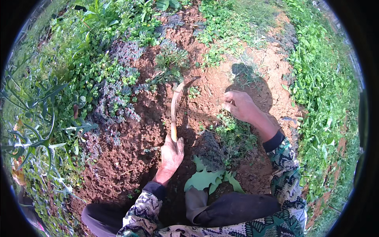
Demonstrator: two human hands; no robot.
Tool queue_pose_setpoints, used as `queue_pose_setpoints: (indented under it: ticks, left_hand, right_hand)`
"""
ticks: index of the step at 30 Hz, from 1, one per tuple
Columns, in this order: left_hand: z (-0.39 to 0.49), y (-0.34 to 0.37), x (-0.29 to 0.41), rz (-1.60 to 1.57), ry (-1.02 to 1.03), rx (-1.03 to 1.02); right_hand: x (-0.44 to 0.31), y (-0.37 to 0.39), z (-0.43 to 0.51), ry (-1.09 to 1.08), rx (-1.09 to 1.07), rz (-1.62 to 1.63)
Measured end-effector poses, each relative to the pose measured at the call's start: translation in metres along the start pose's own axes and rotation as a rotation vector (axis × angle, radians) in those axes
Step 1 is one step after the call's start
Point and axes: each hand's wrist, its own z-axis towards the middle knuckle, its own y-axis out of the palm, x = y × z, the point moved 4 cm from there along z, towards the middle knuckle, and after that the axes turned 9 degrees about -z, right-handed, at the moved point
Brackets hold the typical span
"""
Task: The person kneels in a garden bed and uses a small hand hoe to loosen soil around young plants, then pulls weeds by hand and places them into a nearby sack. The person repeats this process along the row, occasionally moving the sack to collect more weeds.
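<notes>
My left hand [172,152] grips the yellowish handle of a sickle [174,109]. The curved, brown-stained blade points away from me, its tip bending right over the reddish soil near a small green seedling [194,92]. Off to the right, my right hand [240,106] hovers above bare soil with its fingers curled in and the thumb near them. Whether something small is pinched there cannot be made out. Below that hand grows a low clump of leafy weeds [237,133]. A plant with broad, pale green leaves [204,179] stands close to my knees.
Dense weeds [103,80] with green and purplish leaves cover the left side. A tall, jagged-leaved plant [38,139] rises at far left. Along the right runs a thick green strip of plants [319,103]. Another feathery weed [171,59] grows beyond the blade.
</notes>
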Motion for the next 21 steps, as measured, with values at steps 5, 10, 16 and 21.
queue_pose_setpoints:
  ticks: [5, 10, 16, 21]
  left_hand:
    - [0.006, -0.009, -0.006, 0.025, 0.093, 0.07]
    - [0.0, -0.01, -0.004, 0.087, 0.065, 0.067]
    - [-0.019, -0.009, -0.005, 0.291, 0.022, 0.077]
    - [-0.012, -0.006, -0.017, 0.588, -0.082, 0.035]
  right_hand:
    - [-0.02, 0.073, 0.074, -0.012, 0.096, 0.097]
    - [-0.009, 0.1, 0.093, -0.027, 0.266, 0.02]
    - [0.003, 0.1, 0.09, -0.085, 0.518, 0.248]
    - [-0.003, 0.104, 0.083, 0.062, 0.538, 0.382]
